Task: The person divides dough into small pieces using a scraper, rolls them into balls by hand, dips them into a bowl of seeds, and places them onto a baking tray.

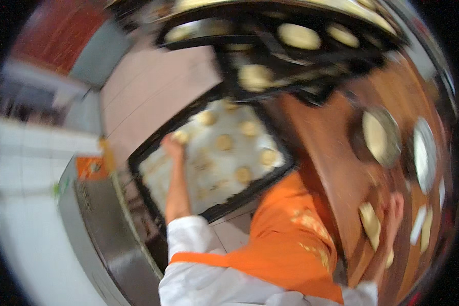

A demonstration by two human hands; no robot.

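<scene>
My left hand (173, 144) is at the left side of a black baking tray (287, 163), its fingers closed on a pale dough ball (181, 136). Several other round dough pieces (223, 142) lie on the tray's stained white liner (183, 173). My right hand (393, 213) rests at the wooden worktop (319, 153), fingers stretched out and somewhat blurred, beside an elongated piece of dough (370, 224). A pale, narrow object (418, 224) and another dough strip (426, 229) lie to its right.
More dark trays with dough (255, 76) stand at the top. A bowl with pale contents (380, 137) and one with white contents (423, 153) sit on the worktop. A steel unit (107, 224) and white tiled wall (20, 173) are at left, with pinkish floor tiles (148, 81) beyond.
</scene>
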